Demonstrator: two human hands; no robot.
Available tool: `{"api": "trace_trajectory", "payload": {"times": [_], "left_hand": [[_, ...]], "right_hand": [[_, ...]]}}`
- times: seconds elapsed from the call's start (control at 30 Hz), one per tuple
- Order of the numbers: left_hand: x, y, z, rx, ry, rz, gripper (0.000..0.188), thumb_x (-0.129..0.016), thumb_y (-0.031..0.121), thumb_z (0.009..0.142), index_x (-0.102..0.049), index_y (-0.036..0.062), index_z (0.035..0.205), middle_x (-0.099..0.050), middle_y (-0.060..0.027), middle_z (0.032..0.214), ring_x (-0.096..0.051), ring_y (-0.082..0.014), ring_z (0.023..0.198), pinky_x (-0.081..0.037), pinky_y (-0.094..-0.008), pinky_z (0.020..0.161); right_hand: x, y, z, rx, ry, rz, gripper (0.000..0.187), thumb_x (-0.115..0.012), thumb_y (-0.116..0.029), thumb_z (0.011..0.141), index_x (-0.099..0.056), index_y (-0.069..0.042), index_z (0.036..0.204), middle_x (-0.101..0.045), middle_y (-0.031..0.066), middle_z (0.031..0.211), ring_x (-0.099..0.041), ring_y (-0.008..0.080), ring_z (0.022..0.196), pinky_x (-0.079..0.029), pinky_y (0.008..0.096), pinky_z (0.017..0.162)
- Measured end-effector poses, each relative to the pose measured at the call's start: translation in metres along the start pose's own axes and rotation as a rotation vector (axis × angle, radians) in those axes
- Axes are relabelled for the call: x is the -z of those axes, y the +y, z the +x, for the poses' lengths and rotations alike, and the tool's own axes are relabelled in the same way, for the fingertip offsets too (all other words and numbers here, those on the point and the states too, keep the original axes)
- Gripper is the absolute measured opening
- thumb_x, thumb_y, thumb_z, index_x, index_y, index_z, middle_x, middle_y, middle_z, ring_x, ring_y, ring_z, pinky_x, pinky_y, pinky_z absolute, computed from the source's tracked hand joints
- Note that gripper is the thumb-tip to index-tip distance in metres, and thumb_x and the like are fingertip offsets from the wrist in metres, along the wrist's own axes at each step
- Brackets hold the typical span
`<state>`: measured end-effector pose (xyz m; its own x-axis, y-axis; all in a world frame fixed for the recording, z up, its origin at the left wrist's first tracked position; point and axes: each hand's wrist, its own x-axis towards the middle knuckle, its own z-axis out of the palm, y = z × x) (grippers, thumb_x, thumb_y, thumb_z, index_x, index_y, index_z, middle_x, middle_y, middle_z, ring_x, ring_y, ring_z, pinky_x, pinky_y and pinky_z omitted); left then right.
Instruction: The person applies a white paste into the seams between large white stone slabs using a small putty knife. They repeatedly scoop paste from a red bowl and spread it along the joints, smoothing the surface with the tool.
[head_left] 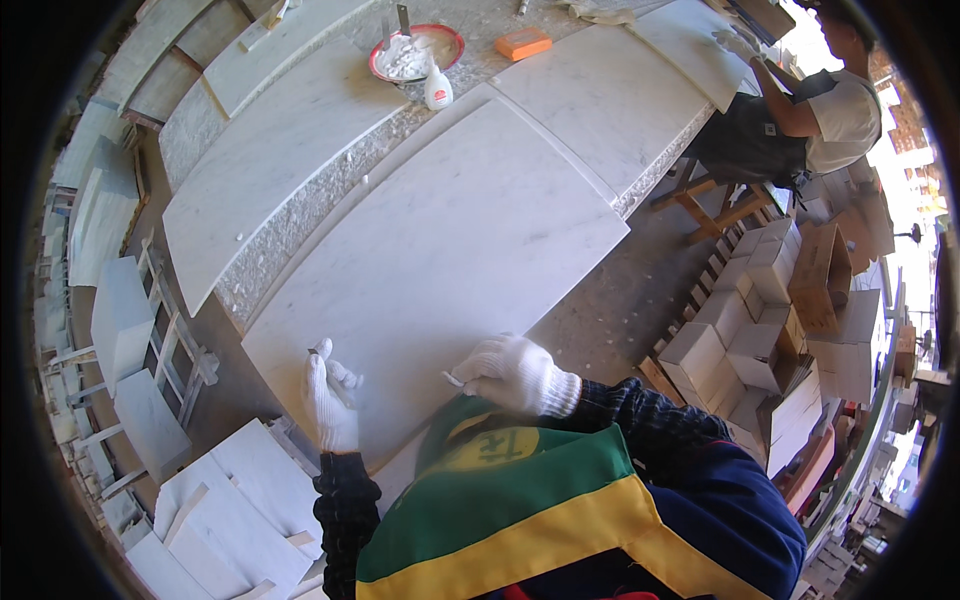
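A large white marble slab [430, 235] with faint grey veins lies on the bench in front of me. My left hand [332, 400], in a white knit glove, is closed at the slab's near left edge. A tiny dark tip shows at its fingertips; I cannot make out what it belongs to. My right hand [515, 374], gloved the same way, is closed over the slab's near edge. From its fingers sticks a small, thin, pale curved piece [453, 379], its kind too small to tell.
Beyond the slab stand a red-rimmed basin [458, 50] of white paste with putty knives, a white bottle [438, 90] and an orange block [523, 43]. At far right a gloved co-worker [830, 120] leans over another slab [690, 45]. Cardboard boxes [750, 290] sit right; stacked slabs [235, 500] lower left.
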<state>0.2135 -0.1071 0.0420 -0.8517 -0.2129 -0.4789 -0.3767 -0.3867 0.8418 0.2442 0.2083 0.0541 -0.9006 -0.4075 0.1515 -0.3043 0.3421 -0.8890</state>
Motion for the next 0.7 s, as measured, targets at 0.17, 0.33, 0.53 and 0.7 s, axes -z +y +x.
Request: {"api": "trace_trajectory", "payload": {"times": [0.17,0.33,0.53,0.7], "left_hand": [[-0.006,0.0,-0.001,0.011,0.078,-0.012,0.043,-0.055,0.041,0.112,-0.066,0.0095,0.14,-0.042,0.0064,0.078,-0.043,-0.0087,0.069,-0.039,-0.0308,0.069],[-0.011,0.002,-0.002,0.037,0.122,0.004,0.046,-0.054,0.041,0.112,-0.065,0.0077,0.141,-0.042,0.0062,0.078,-0.043,-0.0088,0.07,-0.039,-0.0312,0.07],[-0.008,-0.001,-0.002,0.008,0.092,0.037,0.046,-0.054,0.041,0.112,-0.064,0.0066,0.141,-0.044,0.0062,0.078,-0.044,-0.0085,0.069,-0.04,-0.0312,0.068],[0.007,0.001,0.008,-0.03,0.101,-0.269,0.038,-0.06,0.037,0.11,-0.066,0.0084,0.134,-0.045,0.0062,0.08,-0.045,-0.0082,0.071,-0.043,-0.0279,0.065]], "right_hand": [[0.007,0.032,0.017,0.112,0.14,0.357,0.02,-0.079,-0.01,0.093,-0.077,-0.005,0.112,-0.076,0.0129,0.106,-0.073,0.0299,0.099,-0.059,0.041,0.086],[0.087,0.089,0.042,-0.304,0.503,0.632,0.016,-0.075,-0.021,0.101,-0.076,-0.005,0.102,-0.08,0.0052,0.107,-0.067,0.0071,0.089,-0.054,0.0245,0.078],[0.124,0.111,0.108,-0.285,0.948,0.38,0.016,-0.068,-0.019,0.105,-0.072,-0.004,0.104,-0.069,-0.0002,0.094,-0.059,0.0089,0.09,-0.048,0.0266,0.087],[0.026,0.067,0.126,-0.261,0.571,0.685,0.024,-0.072,-0.027,0.105,-0.07,-0.005,0.095,-0.068,-0.0007,0.086,-0.057,0.0083,0.084,-0.052,0.0274,0.081]]}}
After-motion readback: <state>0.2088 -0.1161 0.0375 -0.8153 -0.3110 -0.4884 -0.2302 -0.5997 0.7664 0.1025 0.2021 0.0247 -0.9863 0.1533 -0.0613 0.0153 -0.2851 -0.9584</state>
